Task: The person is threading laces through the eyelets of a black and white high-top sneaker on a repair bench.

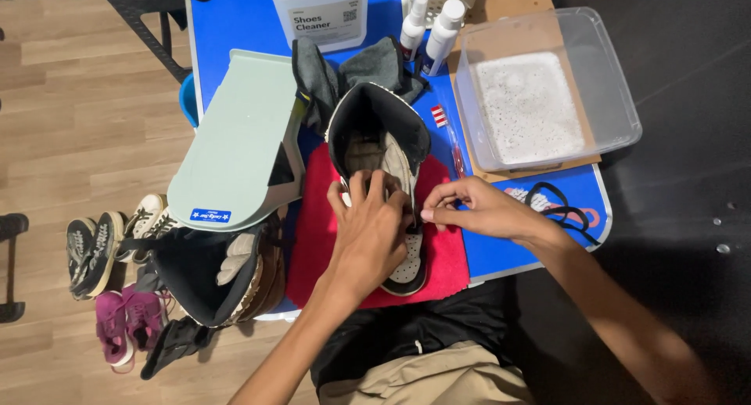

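Observation:
A black and white high-top sneaker (375, 131) lies on a red cloth (313, 225) on the blue table (235, 21), its opening turned away from me. My left hand (371, 233) rests on top of the shoe's lace area, fingers curled onto the tongue. My right hand (477, 209) is beside it at the shoe's right side, thumb and fingers pinched together at the eyelets; what they pinch is too small to tell. A loose black lace (559, 201) lies on the table to the right.
A clear tub of foamy water (540, 100) stands at back right on cardboard. A large cleaner jug (317, 10), two spray bottles (434, 21), a grey cloth (375, 64), a toothbrush (447, 135) and a pale green lid (235, 139) surround the shoe. More shoes (117, 248) sit on the floor at left.

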